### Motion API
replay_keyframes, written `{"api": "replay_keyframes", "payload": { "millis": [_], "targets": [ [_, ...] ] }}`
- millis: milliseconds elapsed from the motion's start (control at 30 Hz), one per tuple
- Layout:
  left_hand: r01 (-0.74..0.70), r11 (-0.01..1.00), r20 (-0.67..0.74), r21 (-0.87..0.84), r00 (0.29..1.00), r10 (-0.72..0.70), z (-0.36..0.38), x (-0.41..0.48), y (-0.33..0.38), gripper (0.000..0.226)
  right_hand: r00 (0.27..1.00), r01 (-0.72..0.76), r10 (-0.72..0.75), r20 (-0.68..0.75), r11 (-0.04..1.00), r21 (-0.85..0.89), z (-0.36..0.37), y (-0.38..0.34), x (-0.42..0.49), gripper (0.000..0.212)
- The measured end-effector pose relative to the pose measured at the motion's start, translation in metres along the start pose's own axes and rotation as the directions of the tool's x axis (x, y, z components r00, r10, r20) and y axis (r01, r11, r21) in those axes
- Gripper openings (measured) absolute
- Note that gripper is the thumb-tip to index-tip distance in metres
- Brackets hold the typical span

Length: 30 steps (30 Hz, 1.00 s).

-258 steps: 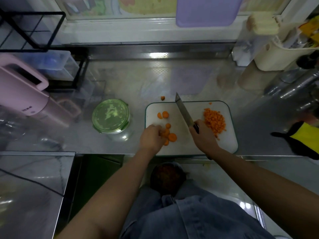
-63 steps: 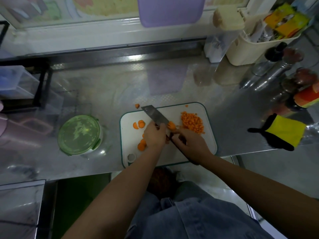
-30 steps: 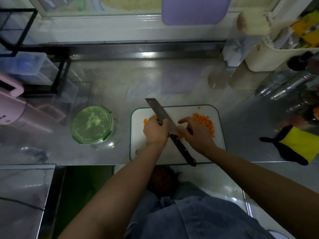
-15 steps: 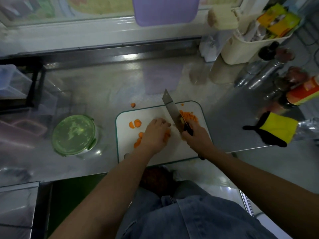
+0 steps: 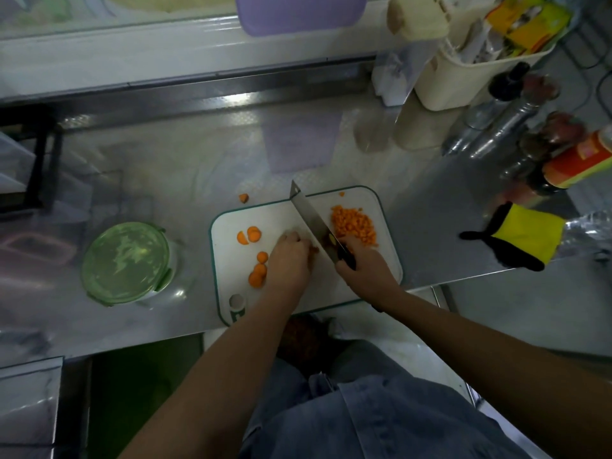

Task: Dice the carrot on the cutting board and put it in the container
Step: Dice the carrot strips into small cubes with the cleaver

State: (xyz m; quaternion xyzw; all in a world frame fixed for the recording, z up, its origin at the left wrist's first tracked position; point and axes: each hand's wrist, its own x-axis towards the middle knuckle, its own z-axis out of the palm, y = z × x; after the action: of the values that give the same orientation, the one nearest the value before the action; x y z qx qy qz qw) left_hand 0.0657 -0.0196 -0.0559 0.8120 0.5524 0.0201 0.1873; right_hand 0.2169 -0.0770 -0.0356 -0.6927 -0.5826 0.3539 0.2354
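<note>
A white cutting board (image 5: 381, 260) with a green rim lies at the counter's front edge. My right hand (image 5: 362, 265) grips the black handle of a knife (image 5: 313, 223), its blade slanting across the board. My left hand (image 5: 291, 260) has its fingers curled down on the board just left of the blade; whatever lies under them is hidden. Several carrot slices (image 5: 253, 235) lie on the board's left side. A pile of diced carrot (image 5: 354, 223) sits at the board's right. A round container (image 5: 126, 263) with a green lid stands left of the board.
One carrot bit (image 5: 244, 197) lies on the steel counter behind the board. A yellow and black glove (image 5: 523, 240) lies to the right. Bottles (image 5: 576, 164) and a cream basket (image 5: 463, 77) crowd the back right. A black rack (image 5: 39, 154) stands at the left.
Over the last half second little has moved: the blade stays beside my left fingers. One second ago the knife lay on the board with my right hand off its handle.
</note>
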Motion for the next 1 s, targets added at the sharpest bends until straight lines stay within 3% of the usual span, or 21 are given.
{"api": "replay_keyframes", "payload": {
  "millis": [200,533,800,1000],
  "targets": [
    [0.048,0.99,-0.042,-0.13,0.998,-0.054,-0.003,-0.009,-0.005,0.042,1.0,-0.019,0.019,-0.005,0.984,-0.176,0.007,0.0,0.004,0.029],
    [0.086,0.981,-0.038,-0.172,0.995,-0.093,-0.006,-0.01,-0.006,0.021,0.994,0.08,-0.099,-0.055,0.957,-0.278,0.005,-0.008,0.002,0.028],
    [0.121,0.978,-0.009,-0.172,0.992,-0.124,-0.006,-0.008,-0.004,0.012,0.996,0.084,-0.08,0.028,0.942,-0.326,0.007,-0.014,0.001,0.048],
    [0.143,0.977,-0.006,-0.158,0.989,-0.146,-0.006,-0.008,-0.003,0.018,0.993,0.1,-0.071,0.09,0.926,-0.365,0.014,-0.021,0.012,0.032]
  ]
}}
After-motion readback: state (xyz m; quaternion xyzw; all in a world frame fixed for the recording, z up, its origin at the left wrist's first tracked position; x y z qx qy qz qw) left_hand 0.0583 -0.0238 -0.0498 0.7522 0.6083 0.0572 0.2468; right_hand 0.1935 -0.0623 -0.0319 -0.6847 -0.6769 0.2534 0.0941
